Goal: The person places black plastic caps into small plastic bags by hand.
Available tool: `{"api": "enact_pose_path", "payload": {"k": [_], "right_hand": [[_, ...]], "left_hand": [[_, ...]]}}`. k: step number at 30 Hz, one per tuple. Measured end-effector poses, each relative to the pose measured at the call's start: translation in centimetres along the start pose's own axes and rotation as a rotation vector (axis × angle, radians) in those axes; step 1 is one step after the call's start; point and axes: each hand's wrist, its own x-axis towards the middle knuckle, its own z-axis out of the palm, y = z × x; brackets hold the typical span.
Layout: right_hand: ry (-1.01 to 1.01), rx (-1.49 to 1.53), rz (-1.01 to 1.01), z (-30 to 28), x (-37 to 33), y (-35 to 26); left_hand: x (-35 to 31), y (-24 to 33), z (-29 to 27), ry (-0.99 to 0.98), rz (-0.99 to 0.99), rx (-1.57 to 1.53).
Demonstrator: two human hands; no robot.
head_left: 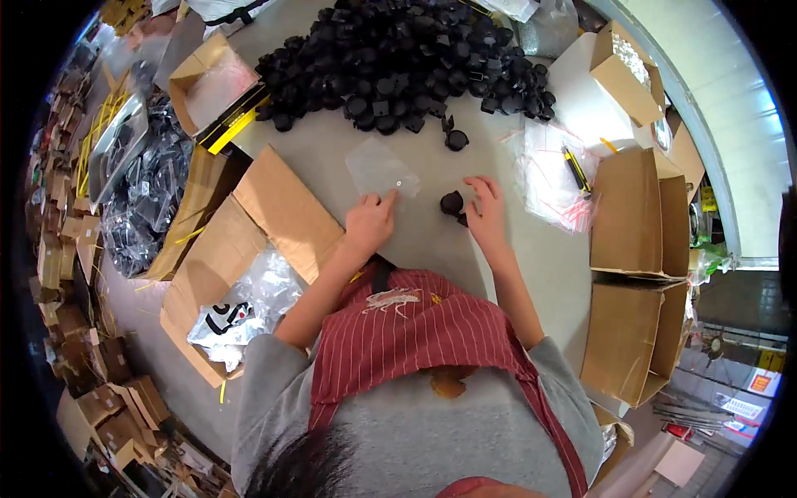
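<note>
A clear plastic bag (374, 166) lies flat on the grey table, a small pale ring mark near its right side. My left hand (371, 222) is at the bag's lower edge, fingers curled and the fingertips pressed on it. To the right sits a black round plastic part (452, 202) with a small tab. Beside it is my right hand (487, 212), fingers stretched and apart, thumb side against or very close to the tab; the exact contact is hard to make out. Another black part (456, 139) lies farther off, just below a large pile of similar black parts (382, 66).
Right of my right hand lie clear bags (548, 178) with a yellow-and-black cutter (576, 170). Open cartons (635, 212) line the right edge. At left are an open carton (278, 212) with plastic wrap, a small box of bags (207, 87), and a carton of black wrapped items (149, 191).
</note>
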Motion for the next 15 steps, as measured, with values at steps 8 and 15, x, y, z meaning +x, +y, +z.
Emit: {"api": "enact_pose_path", "payload": {"k": [8, 15], "right_hand": [[-0.235, -0.412, 0.151, 1.2, -2.7, 0.7], [-0.172, -0.381, -0.168, 3.8, -5.0, -0.8]], "left_hand": [[-0.4, 0.1, 0.8, 0.024, 0.013, 0.062], [-0.1, 0.9, 1.0, -0.041, 0.036, 0.046]]}}
